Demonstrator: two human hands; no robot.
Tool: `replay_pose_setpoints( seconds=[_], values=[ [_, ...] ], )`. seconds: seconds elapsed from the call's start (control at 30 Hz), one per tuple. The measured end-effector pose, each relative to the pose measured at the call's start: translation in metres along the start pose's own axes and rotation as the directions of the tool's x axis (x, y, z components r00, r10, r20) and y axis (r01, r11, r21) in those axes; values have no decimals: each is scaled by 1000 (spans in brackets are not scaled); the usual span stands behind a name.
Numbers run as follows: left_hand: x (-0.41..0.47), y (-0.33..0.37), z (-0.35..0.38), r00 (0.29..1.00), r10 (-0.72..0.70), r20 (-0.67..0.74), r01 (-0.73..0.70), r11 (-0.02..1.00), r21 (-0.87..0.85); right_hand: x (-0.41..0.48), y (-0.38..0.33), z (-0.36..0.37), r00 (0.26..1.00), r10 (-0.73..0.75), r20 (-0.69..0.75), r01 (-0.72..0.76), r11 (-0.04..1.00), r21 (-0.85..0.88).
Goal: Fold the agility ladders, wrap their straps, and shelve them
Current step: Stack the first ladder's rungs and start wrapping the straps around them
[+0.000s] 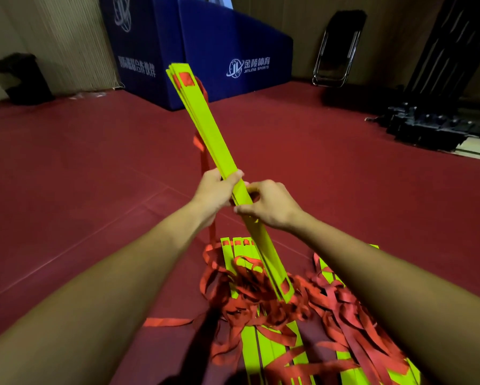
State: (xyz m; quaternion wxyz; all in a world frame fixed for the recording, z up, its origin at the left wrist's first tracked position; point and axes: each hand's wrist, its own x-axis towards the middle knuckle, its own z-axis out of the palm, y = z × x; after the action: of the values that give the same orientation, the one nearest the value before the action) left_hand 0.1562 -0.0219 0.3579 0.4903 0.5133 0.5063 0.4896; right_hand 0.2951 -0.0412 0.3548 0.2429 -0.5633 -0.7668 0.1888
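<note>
Left hand grips the bundle of yellow rungs from the left, with the thumb over the top face and the fingers curled under. Right hand grips the same bundle just nearer, from the right, fingers curled round it. The two hands are almost touching. Some red shows inside the right hand's curl; cannot tell if a strap is pinched there.

The bundle is held mid-air and tilted. Its far end is up and to the left, in front of the mat, and its near end is down over the pile. Red patches show at both ends. A red strap hangs off the far end, runs down the left side of the bundle and passes behind the left hand towards the pile.

The pile lies on the floor between the forearms: flat yellow rungs side by side with loose red straps tangled over them. A second heap of rungs and straps lies just to its right, partly hidden under the right forearm. One strap end trails out to the left.

Far centre, a blue padded mat with white print. Far right, a folded black chair leans on the wall. Right edge, black gear on the floor, blurred. Far left, a dark object against the wall, too blurred to identify.
</note>
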Motion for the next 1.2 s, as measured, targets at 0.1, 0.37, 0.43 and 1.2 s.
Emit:
replay_pose_setpoints(
  seconds=[0.1, 0.37, 0.43, 1.2],
  values=[
    [1, 2, -1, 999, -8, -41, 7, 1000, -18, 2, 0, 0, 997, 50, 54, -52, 998, 32],
    [6, -5, -44, 991, -81, -104, 67, 989, -128, -30, 40, 5, 603, 220, 767, -329, 944, -12],
    [6, -5, -52, 989, -89, -117, 69, 984, -166, -34, 54, 8, 568, 247, 785, -354, 935, -37],
    [0, -12, -53, 995, -81, -56, 71, 985, -156, -27, 63, 15, 326, 526, 786, -649, 729, -218]
  ],
)
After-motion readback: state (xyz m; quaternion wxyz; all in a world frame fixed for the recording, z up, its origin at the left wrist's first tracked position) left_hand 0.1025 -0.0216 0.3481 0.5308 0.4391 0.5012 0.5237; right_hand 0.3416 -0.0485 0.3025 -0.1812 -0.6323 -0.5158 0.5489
